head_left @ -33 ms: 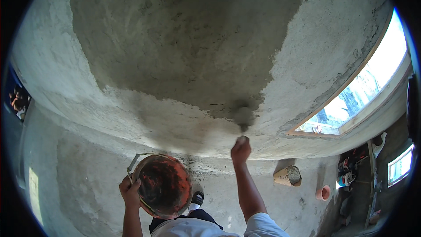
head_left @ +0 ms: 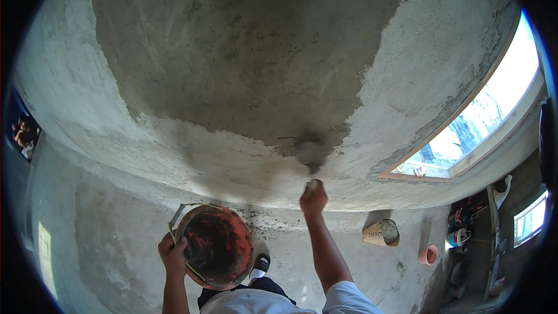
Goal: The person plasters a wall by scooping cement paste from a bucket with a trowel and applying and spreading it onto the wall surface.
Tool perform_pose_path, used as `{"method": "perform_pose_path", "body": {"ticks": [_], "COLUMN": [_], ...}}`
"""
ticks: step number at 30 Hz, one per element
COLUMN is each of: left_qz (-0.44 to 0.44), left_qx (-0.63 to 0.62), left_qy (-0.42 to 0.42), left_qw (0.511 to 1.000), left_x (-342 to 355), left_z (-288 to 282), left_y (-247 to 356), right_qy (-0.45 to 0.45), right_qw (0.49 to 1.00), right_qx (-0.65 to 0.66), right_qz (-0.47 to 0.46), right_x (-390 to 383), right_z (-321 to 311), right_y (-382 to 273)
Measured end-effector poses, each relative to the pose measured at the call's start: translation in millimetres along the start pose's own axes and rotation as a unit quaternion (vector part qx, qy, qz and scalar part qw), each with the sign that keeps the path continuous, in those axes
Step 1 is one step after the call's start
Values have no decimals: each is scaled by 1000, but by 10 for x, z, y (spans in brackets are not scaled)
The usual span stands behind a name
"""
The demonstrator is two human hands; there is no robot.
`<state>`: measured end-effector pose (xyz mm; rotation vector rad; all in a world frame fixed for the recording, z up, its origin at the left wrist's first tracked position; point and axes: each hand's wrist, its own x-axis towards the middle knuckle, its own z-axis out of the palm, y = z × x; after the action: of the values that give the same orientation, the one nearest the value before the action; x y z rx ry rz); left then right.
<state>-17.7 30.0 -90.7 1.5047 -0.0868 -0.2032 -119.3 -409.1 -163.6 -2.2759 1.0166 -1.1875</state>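
My right hand (head_left: 314,197) is closed round the handle of a trowel (head_left: 312,154), its blade blurred by motion against the lower edge of a dark, damp plaster patch (head_left: 250,64). That patch covers the upper middle of the pale wall (head_left: 226,166). At lower left, my left hand (head_left: 172,251) grips the rim of a round bucket (head_left: 220,244), reddish and black inside with dark smears. The bucket is tilted so that its inside faces up, and its strap-like handle (head_left: 176,215) stands out by the rim.
An open cement bag (head_left: 381,233) with grey material stands on the floor, right of me. Beyond it are a small pink pot (head_left: 428,255) and a white bucket (head_left: 462,236) among clutter. A framed window (head_left: 471,134) opens at right. Another person (head_left: 25,134) shows at far left.
My right hand and the trowel have shifted slightly left along the patch's lower edge. The left hand and the bucket have hardly moved.
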Motion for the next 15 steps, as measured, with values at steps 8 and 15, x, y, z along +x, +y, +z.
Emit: {"method": "perform_pose_path", "body": {"ticks": [8, 15], "left_qz": [-13, -4], "left_qx": [3, -33], "left_qy": [-9, 16], "left_qw": [1000, 999], "left_x": [16, 57], "left_z": [-15, -187], "left_y": [116, 220], "right_qy": [21, 46], "right_qw": [999, 980], "right_qx": [-20, 81], "right_qz": [32, 177], "right_x": [183, -432], "right_z": [243, 308], "right_y": [87, 39]}}
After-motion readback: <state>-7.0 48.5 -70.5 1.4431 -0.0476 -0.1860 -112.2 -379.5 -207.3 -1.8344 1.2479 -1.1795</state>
